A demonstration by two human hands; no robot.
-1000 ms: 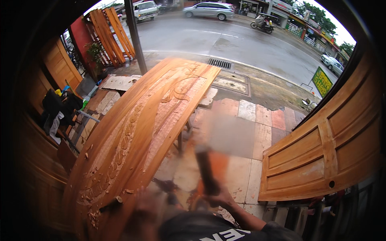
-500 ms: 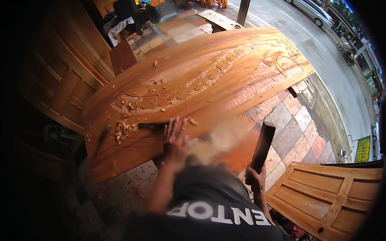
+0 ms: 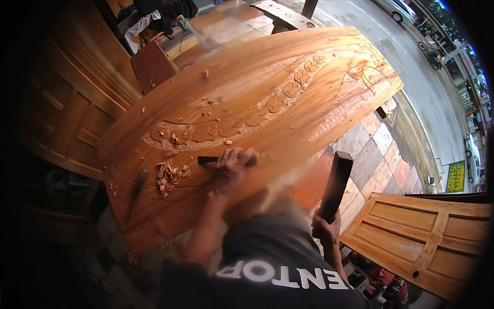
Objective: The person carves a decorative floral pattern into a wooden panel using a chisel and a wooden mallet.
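Observation:
A large wooden panel [image 3: 288, 129] lies across in front of me, with a leafy scroll carved along it. My left hand [image 3: 231, 167] is closed around a dark-ended tool [image 3: 207, 160] on the near part of the panel. The tool's black end points left and its other end shows past my fingers; its exact kind is unclear. My right hand [image 3: 328, 227] grips a squared, dark wooden mallet [image 3: 337, 183], upright beside the panel's near edge. Left of my left hand lie a heap of wood shavings [image 3: 171, 177] and a slim chisel-like tool [image 3: 138, 190].
Loose chips are scattered over the panel. A panelled door [image 3: 411, 242] rests at the lower right, and other doors [image 3: 77, 118] lean at the left. Behind the panel are a brown board [image 3: 153, 66] and a whitish plank [image 3: 282, 13]. A street [image 3: 406, 67] runs beyond the tiled floor.
My left hand went from flat with fingers spread to closed around the dark-ended tool, which has shifted right. My right hand still holds the mallet; the view has shifted slightly.

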